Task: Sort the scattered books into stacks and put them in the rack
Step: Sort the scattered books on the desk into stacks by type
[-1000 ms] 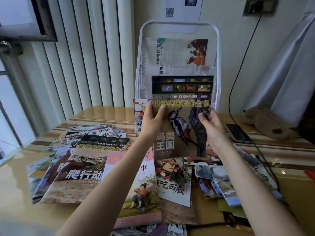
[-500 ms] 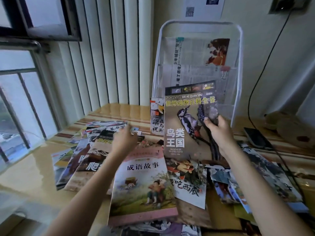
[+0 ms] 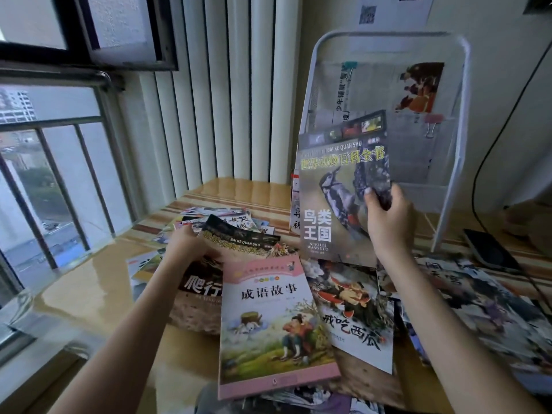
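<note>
My right hand (image 3: 388,222) grips the woodpecker book (image 3: 337,180) by its right edge and holds it upright in front of the white wire rack (image 3: 460,121). My left hand (image 3: 186,246) grips the top edge of the dark reptile book (image 3: 206,282), lifting it off the pile at the left. A pink-framed story book (image 3: 268,321) lies in the middle, partly over the reptile book. A watermelon picture book (image 3: 352,318) lies to its right. Newspapers sit in the rack's upper pocket.
Several thin books (image 3: 221,216) fan out at the back left of the wooden table (image 3: 98,291). More books (image 3: 484,309) spread at the right. A black phone (image 3: 490,249) and a cable lie by the rack. A window (image 3: 44,162) is at the left.
My left hand let go of the woodpecker book, moved down and left, and took hold of the reptile book's top edge. My right hand alone keeps the woodpecker book upright.
</note>
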A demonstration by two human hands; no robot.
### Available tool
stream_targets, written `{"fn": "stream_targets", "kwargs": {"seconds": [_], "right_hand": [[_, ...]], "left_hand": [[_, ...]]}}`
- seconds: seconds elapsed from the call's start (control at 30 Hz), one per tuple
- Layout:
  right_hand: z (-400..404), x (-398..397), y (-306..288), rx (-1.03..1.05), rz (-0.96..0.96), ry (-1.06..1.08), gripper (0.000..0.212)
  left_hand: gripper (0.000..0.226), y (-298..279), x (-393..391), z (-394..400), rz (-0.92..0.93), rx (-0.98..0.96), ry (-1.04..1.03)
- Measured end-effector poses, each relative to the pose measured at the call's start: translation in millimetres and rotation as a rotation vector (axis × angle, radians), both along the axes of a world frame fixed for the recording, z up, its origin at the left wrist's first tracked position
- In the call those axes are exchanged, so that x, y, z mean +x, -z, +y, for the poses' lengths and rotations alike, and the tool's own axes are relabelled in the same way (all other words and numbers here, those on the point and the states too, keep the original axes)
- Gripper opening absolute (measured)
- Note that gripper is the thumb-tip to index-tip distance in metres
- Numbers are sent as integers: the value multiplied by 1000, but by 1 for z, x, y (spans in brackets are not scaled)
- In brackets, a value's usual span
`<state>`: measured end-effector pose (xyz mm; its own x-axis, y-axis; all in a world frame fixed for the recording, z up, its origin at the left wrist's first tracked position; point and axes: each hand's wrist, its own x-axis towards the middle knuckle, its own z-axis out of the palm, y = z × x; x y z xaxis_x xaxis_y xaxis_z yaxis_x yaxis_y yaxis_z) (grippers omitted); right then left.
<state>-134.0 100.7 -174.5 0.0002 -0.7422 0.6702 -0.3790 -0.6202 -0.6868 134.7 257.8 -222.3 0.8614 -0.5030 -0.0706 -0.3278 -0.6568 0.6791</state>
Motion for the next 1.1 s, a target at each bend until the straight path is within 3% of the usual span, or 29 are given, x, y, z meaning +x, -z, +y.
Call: {"fn": "stream_targets", "kwargs": {"seconds": [0.17, 0.33, 0.47, 0.57, 0.63, 0.77, 0.87, 0.97, 1.1], "right_hand": [[15, -2, -20, -46, -79, -54, 21], [8, 20, -21, 459, -276, -377, 23], [17, 38, 14, 672, -176, -467, 10], [22, 46, 35, 750, -132, -452, 21], [23, 49, 41, 719, -93, -413, 28], [16, 42, 45, 606, 43, -318, 14], [14, 36, 50, 631, 45, -248, 34], [15, 37, 54, 719, -51, -263, 52], [21, 40, 38, 796, -282, -436, 50]], "left_hand": [[24, -6, -7, -6, -76, -3, 109], [16, -22, -15, -14, -220, -122, 215], [25, -45, -6, -11, -177, -412, 175], [28, -69, -7, -6, -160, -601, 82], [30, -82, -11, -4, -154, -699, 85], [32, -105, -17, 1, -209, -860, 46], [35, -119, -15, 0, 24, -956, 63], [17, -120, -25, -10, 321, -979, 144], [17, -91, -45, -28, 270, -793, 214]]}}
